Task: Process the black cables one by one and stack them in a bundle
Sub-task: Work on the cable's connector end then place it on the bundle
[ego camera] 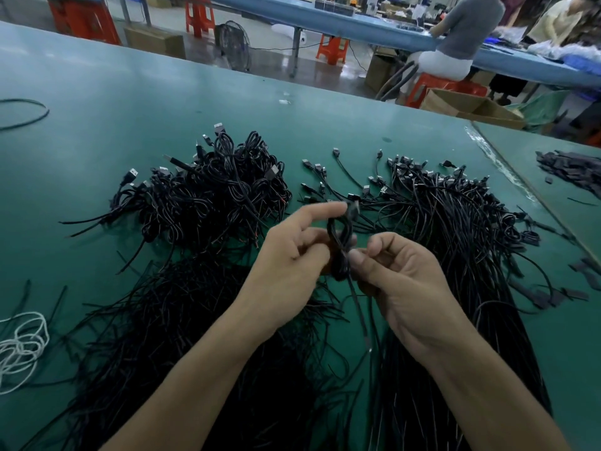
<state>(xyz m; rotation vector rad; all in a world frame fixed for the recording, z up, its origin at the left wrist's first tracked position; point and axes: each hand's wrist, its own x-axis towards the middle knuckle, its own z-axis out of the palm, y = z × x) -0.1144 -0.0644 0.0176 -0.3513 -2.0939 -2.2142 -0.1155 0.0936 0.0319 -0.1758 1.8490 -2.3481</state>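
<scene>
One cable looks mid-coiling. At frame centre the left hand [292, 255] grips the coiled cable [338, 236], forefinger stretched forward and the other fingers curled round its loops. The right hand [403, 284] pinches the loose tail just below. The next move probably calls for winding that tail in, then laying the coil on the finished heap [221, 196] left of centre on the worktop [97, 131]. Both forearms rise from the bottom edge.

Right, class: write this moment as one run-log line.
cable: looped | left hand: holds loop | right hand: pinches it | coiled pile: far left on table
</scene>
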